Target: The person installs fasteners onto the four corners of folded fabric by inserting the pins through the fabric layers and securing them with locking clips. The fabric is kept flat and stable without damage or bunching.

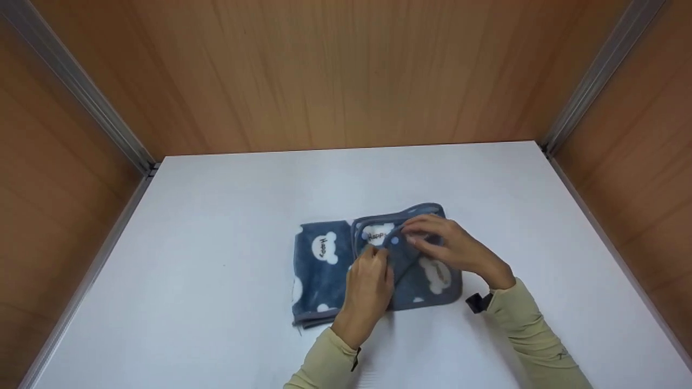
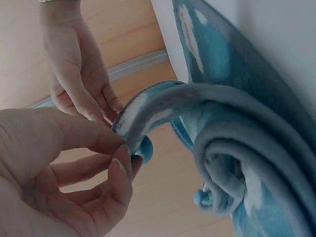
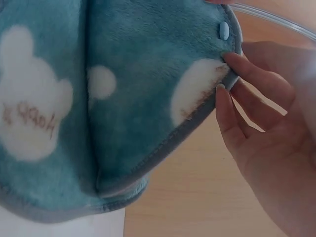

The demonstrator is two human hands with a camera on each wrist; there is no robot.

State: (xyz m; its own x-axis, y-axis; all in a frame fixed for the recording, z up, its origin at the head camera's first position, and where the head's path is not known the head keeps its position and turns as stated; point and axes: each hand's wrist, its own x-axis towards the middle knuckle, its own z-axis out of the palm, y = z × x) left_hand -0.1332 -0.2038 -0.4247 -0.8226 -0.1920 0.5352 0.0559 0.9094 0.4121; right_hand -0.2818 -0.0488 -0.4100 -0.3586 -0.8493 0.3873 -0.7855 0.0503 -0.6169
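A blue fleece blanket [image 1: 311, 270] with white bear-head prints, "Happy" lettering and grey binding lies folded on the table, its right part layered. My left hand [image 1: 370, 281] pinches the bound edge of a raised flap, right by a pale blue snap button [image 2: 146, 149]. Further along that edge, the thumb and fingers of my right hand [image 1: 457, 246] pinch the grey binding [image 3: 197, 118]. In the right wrist view a snap button [image 3: 224, 30] sits just above those fingertips. Rolled layers of binding and another snap [image 2: 198, 197] show below the flap in the left wrist view.
The white table [image 1: 189, 243] spreads around the blanket on all sides. Wooden panels [image 1: 346, 75] with metal corner rails [image 1: 600, 70] enclose it at the back, left and right. A black strap piece [image 1: 478, 303] hangs at my right wrist.
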